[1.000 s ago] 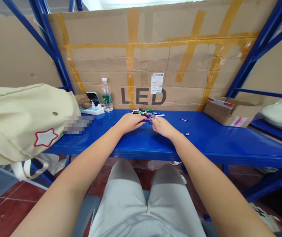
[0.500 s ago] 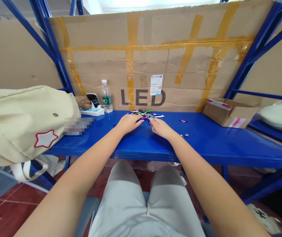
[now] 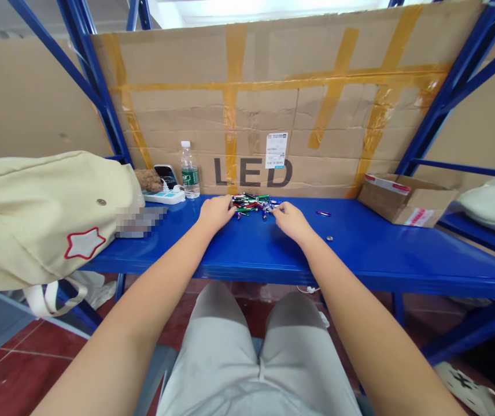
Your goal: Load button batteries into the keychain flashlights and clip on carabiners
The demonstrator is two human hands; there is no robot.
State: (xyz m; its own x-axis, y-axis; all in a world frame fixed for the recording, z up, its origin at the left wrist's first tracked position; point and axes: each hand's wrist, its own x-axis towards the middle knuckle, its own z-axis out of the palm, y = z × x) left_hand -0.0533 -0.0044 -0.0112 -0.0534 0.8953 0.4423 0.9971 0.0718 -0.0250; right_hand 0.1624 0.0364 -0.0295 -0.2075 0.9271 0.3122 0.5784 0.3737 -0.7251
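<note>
A heap of small shiny metal tubes (image 3: 251, 202) in green, red, blue, purple and silver lies on the blue tabletop (image 3: 247, 248); their exact kind is too small to tell. My left hand (image 3: 215, 212) rests at the heap's left edge, thumb and fingers apart and curved against it. At the right edge is my right hand (image 3: 291, 222), its thumb and fingertips closed together beside a few blue and silver pieces. Whatever sits in that pinch is hidden. Off to the right lie a single purple tube (image 3: 323, 214) and a small round silver piece (image 3: 329, 238).
A pale yellow bag (image 3: 48, 214) leans over the left end. Behind stand a water bottle (image 3: 189, 173), a white power strip (image 3: 167, 197) and a phone (image 3: 166, 175). An open carton (image 3: 406, 199) sits on the right. A large cardboard sheet (image 3: 178, 121) closes off the back.
My hands have moved apart, left hand leftward and right hand slightly rightward. The purple tube has left my left hand's grasp. More of the heap shows between the hands.
</note>
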